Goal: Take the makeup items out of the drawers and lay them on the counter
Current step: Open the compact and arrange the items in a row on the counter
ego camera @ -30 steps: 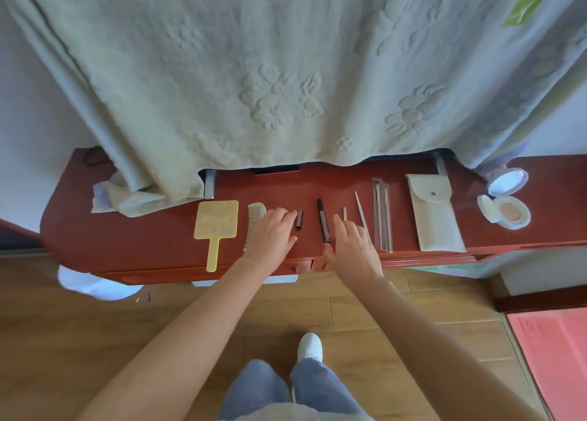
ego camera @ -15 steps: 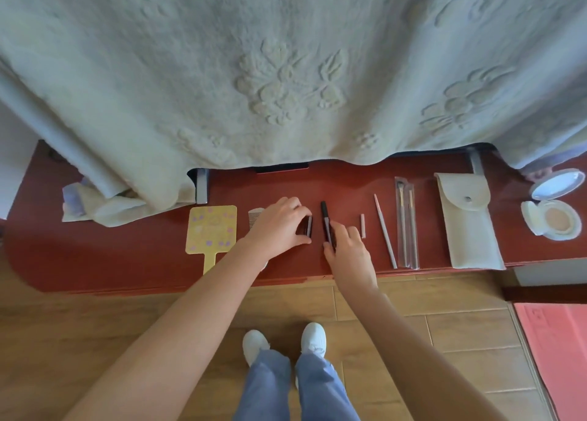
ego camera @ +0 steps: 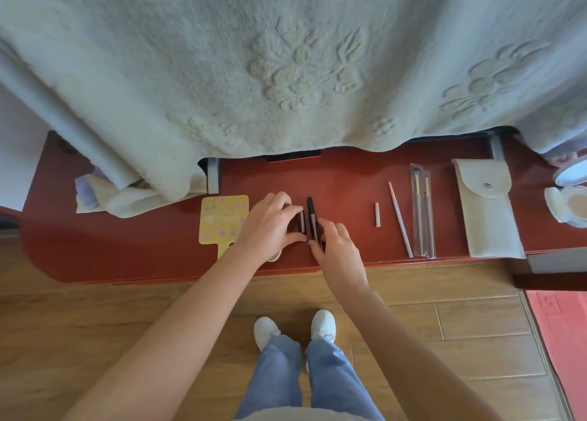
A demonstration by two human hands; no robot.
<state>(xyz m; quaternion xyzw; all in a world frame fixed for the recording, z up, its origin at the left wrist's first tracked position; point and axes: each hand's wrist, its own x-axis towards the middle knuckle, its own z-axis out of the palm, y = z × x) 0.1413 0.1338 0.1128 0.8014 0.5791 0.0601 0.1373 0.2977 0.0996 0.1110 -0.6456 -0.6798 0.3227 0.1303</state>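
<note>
1. On the red counter [ego camera: 346,179], the left hand [ego camera: 266,227] pinches a short dark tube [ego camera: 300,222] between thumb and fingers, and the tube lies flat on the wood
2. Just beside it, the right hand [ego camera: 338,254] rests its fingertips against a long dark pencil [ego camera: 311,217] that also lies on the counter; whether it truly grips it I cannot tell
3. Left of the hands lies a yellow hand mirror [ego camera: 222,220]
4. To the right, well apart, lie a small pink cap [ego camera: 377,214], a thin pink pencil [ego camera: 400,220], packaged brushes [ego camera: 422,214], a pale pouch [ego camera: 486,211] and an open compact [ego camera: 568,204]
5. A pale embossed blanket [ego camera: 286,64] hangs over the back of the counter
</note>
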